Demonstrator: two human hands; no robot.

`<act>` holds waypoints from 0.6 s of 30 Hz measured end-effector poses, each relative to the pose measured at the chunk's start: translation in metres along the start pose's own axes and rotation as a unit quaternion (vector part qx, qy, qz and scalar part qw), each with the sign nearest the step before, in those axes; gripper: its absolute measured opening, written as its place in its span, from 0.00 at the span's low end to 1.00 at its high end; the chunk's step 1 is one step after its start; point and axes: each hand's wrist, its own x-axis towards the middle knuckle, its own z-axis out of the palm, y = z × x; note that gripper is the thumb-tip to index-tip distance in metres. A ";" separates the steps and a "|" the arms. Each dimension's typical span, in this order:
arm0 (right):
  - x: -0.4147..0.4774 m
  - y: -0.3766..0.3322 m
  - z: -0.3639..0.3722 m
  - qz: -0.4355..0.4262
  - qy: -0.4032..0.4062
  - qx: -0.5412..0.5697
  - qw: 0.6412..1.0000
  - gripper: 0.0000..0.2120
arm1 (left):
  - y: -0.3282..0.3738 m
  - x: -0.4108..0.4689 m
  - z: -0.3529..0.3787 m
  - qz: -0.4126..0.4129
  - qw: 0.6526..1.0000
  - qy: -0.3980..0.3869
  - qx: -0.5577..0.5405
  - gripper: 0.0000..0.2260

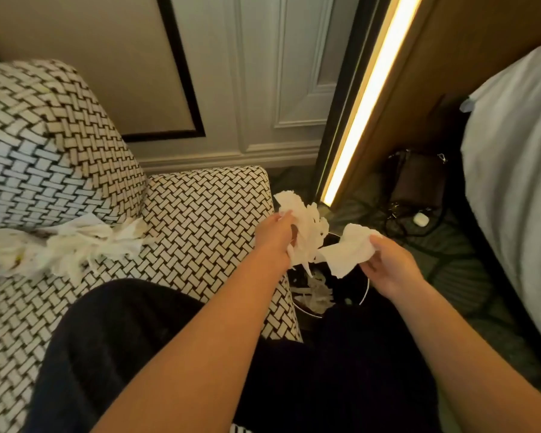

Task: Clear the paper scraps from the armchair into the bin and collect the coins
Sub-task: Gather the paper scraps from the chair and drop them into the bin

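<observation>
Right now, both grips closed on white paper above the bin. Left hand (277,237) clamped around a ragged, torn scrap (303,228), fingers curled over its lower edge, shreds hanging toward the opening. Right hand (384,265) pinching a flatter crumpled sheet (345,250) between thumb and fingertips, near corner close to the left scrap; touching or just apart, cannot tell. Both forearms bare, reaching forward over a dark-clothed lap.

Directly under the hands, a round black bin (364,295) on the floor, pressed against the right side of the armchair (200,214), thin pale rim showing on the right. Inside, a loose heap of white paper strips (313,295).

Further left, on the armchair seat with its black-and-white woven pattern, a larger pile of shredded tissue (75,245) lying at the foot of the backrest, spread toward the left edge of view. No coins to be made out among the shreds.

Beyond the bin to the right, dark patterned carpet, a dark bag (417,179) with a metal clasp leaning against a wood panel, black cables and a small white case (420,219) beside it. A lit strip lamp (369,98) running diagonally up the panel edge. At far right, white bedding (519,170).
</observation>
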 end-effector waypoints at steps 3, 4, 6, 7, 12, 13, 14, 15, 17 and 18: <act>0.009 0.007 -0.002 0.015 0.012 0.014 1.000 0.16 | -0.007 0.005 0.008 0.001 1.000 -0.024 0.004 0.11; 0.011 0.008 -0.003 0.017 0.016 0.020 1.000 0.18 | -0.009 0.006 0.009 0.000 0.999 -0.030 0.012 0.10; 0.015 0.010 -0.004 0.019 0.020 0.026 0.999 0.18 | -0.014 0.007 0.010 -0.008 0.999 -0.044 0.030 0.13; 0.017 0.011 -0.004 0.020 0.021 0.028 0.999 0.18 | -0.015 0.007 0.010 -0.011 0.998 -0.050 0.040 0.15; 0.023 0.014 -0.004 0.017 0.033 0.041 0.998 0.18 | -0.018 0.003 0.004 -0.002 0.994 -0.063 0.086 0.18; 0.023 0.014 -0.004 0.016 0.039 0.042 0.998 0.18 | -0.019 0.002 0.002 0.003 0.993 -0.066 0.096 0.18; 0.023 0.015 -0.003 0.016 0.046 0.044 0.998 0.19 | -0.020 0.002 0.001 0.008 0.992 -0.069 0.105 0.18; 0.023 0.016 -0.003 0.016 0.050 0.045 0.998 0.19 | -0.020 0.001 -0.001 0.012 0.991 -0.071 0.116 0.17; 0.023 0.019 -0.002 0.017 0.049 0.050 0.997 0.20 | -0.019 -0.001 -0.005 0.025 0.988 -0.073 0.134 0.17; 0.023 0.020 -0.001 0.019 0.044 0.051 0.998 0.20 | -0.018 -0.002 -0.006 0.030 0.987 -0.074 0.140 0.17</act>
